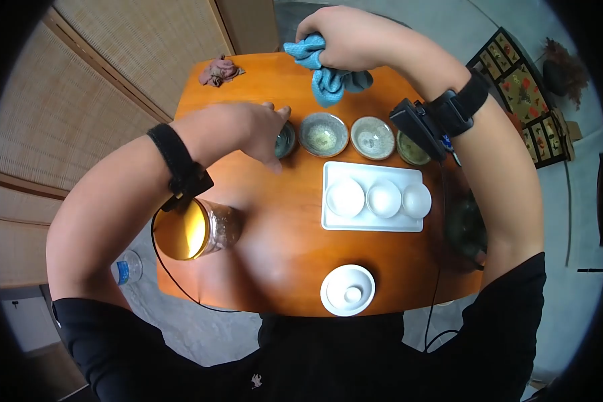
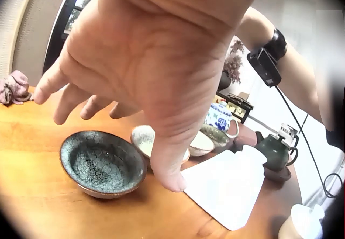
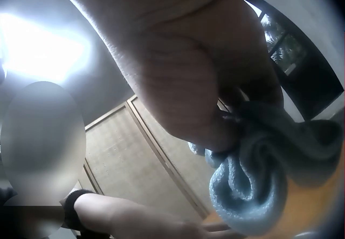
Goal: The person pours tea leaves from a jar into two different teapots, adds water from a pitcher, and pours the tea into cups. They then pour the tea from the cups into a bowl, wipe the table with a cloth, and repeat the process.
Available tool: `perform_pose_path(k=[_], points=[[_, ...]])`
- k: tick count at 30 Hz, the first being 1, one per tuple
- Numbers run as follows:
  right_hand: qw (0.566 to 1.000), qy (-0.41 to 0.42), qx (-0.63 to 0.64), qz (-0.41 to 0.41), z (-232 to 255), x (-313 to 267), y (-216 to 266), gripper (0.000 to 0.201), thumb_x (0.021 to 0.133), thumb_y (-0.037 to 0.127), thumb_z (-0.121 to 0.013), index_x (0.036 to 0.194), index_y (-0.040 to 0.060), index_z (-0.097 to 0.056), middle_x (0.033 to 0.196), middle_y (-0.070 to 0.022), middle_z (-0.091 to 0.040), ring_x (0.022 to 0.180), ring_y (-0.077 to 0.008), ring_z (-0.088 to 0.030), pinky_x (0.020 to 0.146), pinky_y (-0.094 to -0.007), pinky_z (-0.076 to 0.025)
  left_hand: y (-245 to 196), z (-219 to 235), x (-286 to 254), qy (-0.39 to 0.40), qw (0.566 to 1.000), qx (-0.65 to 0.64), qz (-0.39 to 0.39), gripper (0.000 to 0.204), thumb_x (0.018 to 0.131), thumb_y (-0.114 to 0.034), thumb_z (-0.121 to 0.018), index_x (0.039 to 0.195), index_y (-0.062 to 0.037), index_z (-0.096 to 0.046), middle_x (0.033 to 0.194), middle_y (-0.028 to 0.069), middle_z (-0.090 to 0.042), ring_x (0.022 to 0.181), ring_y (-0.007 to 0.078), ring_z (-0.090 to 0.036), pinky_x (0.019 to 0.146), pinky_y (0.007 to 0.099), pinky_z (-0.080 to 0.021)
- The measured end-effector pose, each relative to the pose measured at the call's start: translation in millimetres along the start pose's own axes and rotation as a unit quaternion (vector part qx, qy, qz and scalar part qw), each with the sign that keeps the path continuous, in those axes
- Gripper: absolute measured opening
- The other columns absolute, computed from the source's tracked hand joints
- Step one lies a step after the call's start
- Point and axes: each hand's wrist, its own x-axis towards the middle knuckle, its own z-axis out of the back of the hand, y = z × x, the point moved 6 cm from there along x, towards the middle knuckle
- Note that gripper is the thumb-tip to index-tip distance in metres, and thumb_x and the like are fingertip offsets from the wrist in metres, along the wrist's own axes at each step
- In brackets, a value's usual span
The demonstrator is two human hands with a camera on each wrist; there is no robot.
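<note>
In the head view my left hand (image 1: 256,132) reaches over a dark crackle-glazed bowl (image 1: 286,142) at the left end of a row of bowls. The left wrist view shows that bowl whole, upright on the table, with the spread fingers and thumb above and beside it, holding nothing. My right hand (image 1: 345,39) grips a bunched blue cloth (image 1: 329,87) over the far edge of the table, and its folds hang below the fingers. Right of the dark bowl stand a grey-green bowl (image 1: 323,135), a pale bowl (image 1: 373,139) and a greenish bowl (image 1: 412,149), partly hidden by the right wrist camera.
A white tray (image 1: 373,224) with three white cups lies mid-table. Nearer stands a white lidded bowl (image 1: 347,290). A gold-lidded jar (image 1: 184,231) is at the left, a crumpled pinkish cloth (image 1: 219,71) at the far left corner. A dark green teapot (image 2: 274,151) stands at the right.
</note>
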Motion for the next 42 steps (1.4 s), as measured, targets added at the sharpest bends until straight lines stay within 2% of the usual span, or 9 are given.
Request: perform_pose_path(k=[6,15,21,24,26,31,36,41,42], points=[[0.999,0.003,0.015,0.038,-30,31,-2,0.041,0.078,0.004,-0.069,0.119,0.0010,-0.072,0.103,-0.0203,-0.075,0.094,-0.0327,-0.074,0.082,-0.0391,-0.060,-1,-12,9,0.048,0.998,-0.035,0.019,0.123,0.068,-0.043,-0.091,0.158,0.0033,-0.021,0.147,0.0307,-0.047,0.130,0.0424,-0.056,0.107,0.0462,-0.048],[0.999,0.001,0.009,0.051,-54,67,-10,0.039,0.080,0.010,-0.073,0.119,0.0029,-0.073,0.103,-0.0183,-0.075,0.094,-0.0313,-0.073,0.082,-0.0390,-0.060,-4,-4,9,-0.008,0.999,-0.046,0.021,0.083,0.069,-0.025,-0.086,0.135,0.0039,-0.045,0.130,0.0274,-0.056,0.119,0.0418,-0.061,0.098,0.0455,-0.053],[0.996,0.022,0.029,0.086,-70,96,-1,0.041,0.080,0.010,-0.073,0.121,0.0071,-0.072,0.103,-0.0161,-0.075,0.095,-0.0328,-0.073,0.082,-0.0419,-0.058,26,38,-42,0.002,0.999,-0.020,0.048,0.077,0.065,-0.018,-0.081,0.131,0.0047,-0.048,0.118,0.0255,-0.061,0.110,0.0400,-0.065,0.092,0.0437,-0.055],[0.984,0.017,0.032,0.174,-115,114,10,0.042,0.076,0.006,-0.068,0.118,0.0082,-0.073,0.104,-0.0190,-0.074,0.094,-0.0362,-0.070,0.083,-0.0427,-0.057,57,43,-66,-0.026,0.996,-0.027,0.085,0.079,0.063,-0.016,-0.080,0.132,0.0056,-0.047,0.111,0.0258,-0.063,0.106,0.0396,-0.067,0.089,0.0435,-0.056],[0.981,0.135,-0.010,0.140,-150,108,21,0.035,0.076,0.005,-0.067,0.111,0.0073,-0.072,0.100,-0.0183,-0.073,0.091,-0.0379,-0.069,0.078,-0.0449,-0.056,72,39,-83,-0.075,0.991,-0.013,0.110,0.083,0.061,-0.014,-0.080,0.133,0.0056,-0.047,0.116,0.0252,-0.062,0.108,0.0412,-0.066,0.091,0.0440,-0.056],[0.968,0.202,-0.090,0.117,-186,109,33,0.023,0.080,0.006,-0.066,0.102,0.0064,-0.071,0.098,-0.0157,-0.074,0.092,-0.0349,-0.069,0.079,-0.0454,-0.055,97,24,-104,-0.075,0.984,-0.003,0.160,0.083,0.060,-0.014,-0.082,0.133,0.0044,-0.049,0.121,0.0227,-0.061,0.110,0.0415,-0.065,0.093,0.0446,-0.056],[0.938,0.178,0.016,0.298,-202,49,90,0.015,0.089,0.012,-0.061,0.098,0.0071,-0.072,0.110,-0.0150,-0.068,0.099,-0.0343,-0.068,0.082,-0.0441,-0.056,103,19,-94,-0.075,0.984,0.000,0.160,0.083,0.060,-0.016,-0.083,0.133,0.0040,-0.050,0.121,0.0235,-0.061,0.111,0.0412,-0.065,0.093,0.0444,-0.056],[0.928,0.298,0.045,0.217,-183,6,108,0.028,0.092,0.018,-0.058,0.116,0.0032,-0.064,0.113,-0.0154,-0.064,0.102,-0.0355,-0.066,0.083,-0.0461,-0.055,104,32,-78,-0.122,0.980,0.010,0.154,0.086,0.060,-0.016,-0.083,0.136,0.0047,-0.048,0.120,0.0238,-0.061,0.108,0.0420,-0.066,0.092,0.0435,-0.057],[0.934,0.289,0.052,0.206,-190,11,104,0.026,0.092,0.018,-0.055,0.110,0.0034,-0.067,0.110,-0.0152,-0.067,0.099,-0.0344,-0.067,0.082,-0.0460,-0.054,103,35,-78,-0.132,0.979,0.008,0.155,0.086,0.060,-0.016,-0.083,0.136,0.0048,-0.048,0.119,0.0238,-0.061,0.107,0.0421,-0.066,0.092,0.0434,-0.057]])
